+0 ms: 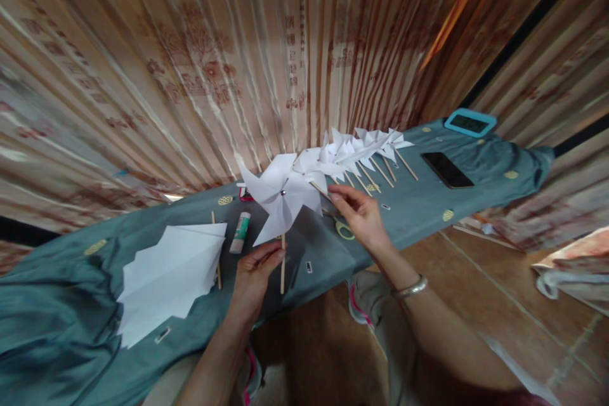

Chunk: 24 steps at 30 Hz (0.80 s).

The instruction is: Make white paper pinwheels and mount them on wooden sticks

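My left hand (254,273) is closed around the wooden stick of a white paper pinwheel (273,193), which faces me with a pin at its centre. My right hand (359,212) pinches a thin wooden stick (320,189) at the edge of a second white pinwheel (309,162), just behind the first. Whether that stick is joined to it is hard to see. Scissors with yellow-green handles (345,229) lie partly under my right hand. A glue stick (240,233) lies left of the front pinwheel.
Several finished pinwheels (366,149) overlap in a row toward the back right. Fanned white paper sheets (171,279) and a loose stick (219,266) lie at left. A phone (448,170) and a blue-framed device (471,122) rest at right. A curtain (266,63) hangs behind the cloth-covered table (328,266).
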Available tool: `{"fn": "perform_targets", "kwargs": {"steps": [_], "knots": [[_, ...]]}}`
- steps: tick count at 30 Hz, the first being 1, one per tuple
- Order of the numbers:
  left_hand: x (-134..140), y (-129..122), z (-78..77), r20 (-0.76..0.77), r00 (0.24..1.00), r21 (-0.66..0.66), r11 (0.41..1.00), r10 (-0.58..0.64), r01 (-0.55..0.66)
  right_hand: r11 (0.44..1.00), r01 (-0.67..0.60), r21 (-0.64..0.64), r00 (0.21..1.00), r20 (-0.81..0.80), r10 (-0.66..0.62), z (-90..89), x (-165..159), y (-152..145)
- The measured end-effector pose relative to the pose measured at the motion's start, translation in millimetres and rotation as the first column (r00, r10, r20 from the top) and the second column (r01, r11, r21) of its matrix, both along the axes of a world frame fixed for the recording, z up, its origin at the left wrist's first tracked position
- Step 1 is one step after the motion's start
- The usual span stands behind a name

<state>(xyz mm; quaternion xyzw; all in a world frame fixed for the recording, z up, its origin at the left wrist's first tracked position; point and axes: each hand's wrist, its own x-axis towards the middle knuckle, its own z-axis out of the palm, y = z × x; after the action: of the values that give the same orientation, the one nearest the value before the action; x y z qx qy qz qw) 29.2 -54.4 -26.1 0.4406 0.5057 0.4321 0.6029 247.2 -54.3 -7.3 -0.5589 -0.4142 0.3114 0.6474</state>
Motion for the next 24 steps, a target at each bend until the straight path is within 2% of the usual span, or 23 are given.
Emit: {"fn": "perform_targets", "kwargs": {"steps": [6, 11, 15, 17, 20, 22, 24], "knots": [[1, 1, -1.3, -0.006, 1.000, -0.009, 1.000, -0.006, 0.006, 0.960, -0.275, -0.049, 0.961, 0.001, 0.275, -10.5, -13, 0], [1, 1, -0.9, -0.036, 0.999, -0.014, 1.000, -0.001, 0.000, 0.933, -0.344, -0.106, 0.938, 0.004, 0.346, -6.1, -27, -4], [0, 1, -2.8, -0.061, 0.998, 0.011, 1.000, -0.002, 0.003, 0.886, -0.437, -0.157, 0.899, -0.077, 0.430, -2.4, -41, -9], [0, 1, -4.0, -0.057, 0.998, 0.033, 0.999, -0.024, 0.026, 0.861, -0.475, -0.185, 0.880, -0.068, 0.471, -0.2, -48, -14], [-1, 2, -4.3, -0.038, 0.999, 0.056, 0.998, -0.032, 0.034, 0.843, -0.486, -0.230, 0.848, 0.112, 0.519, 6.0, -55, -24], [-1, 3, -3.5, -0.036, 0.999, 0.061, 0.998, -0.031, 0.033, 0.828, -0.488, -0.275, 0.785, 0.276, 0.555, 12.1, -55, -31], [-1, 3, -2.6, -0.046, 0.999, 0.057, 0.998, -0.029, 0.031, 0.798, -0.522, -0.302, 0.733, 0.320, 0.600, 18.0, -50, -34]]}}
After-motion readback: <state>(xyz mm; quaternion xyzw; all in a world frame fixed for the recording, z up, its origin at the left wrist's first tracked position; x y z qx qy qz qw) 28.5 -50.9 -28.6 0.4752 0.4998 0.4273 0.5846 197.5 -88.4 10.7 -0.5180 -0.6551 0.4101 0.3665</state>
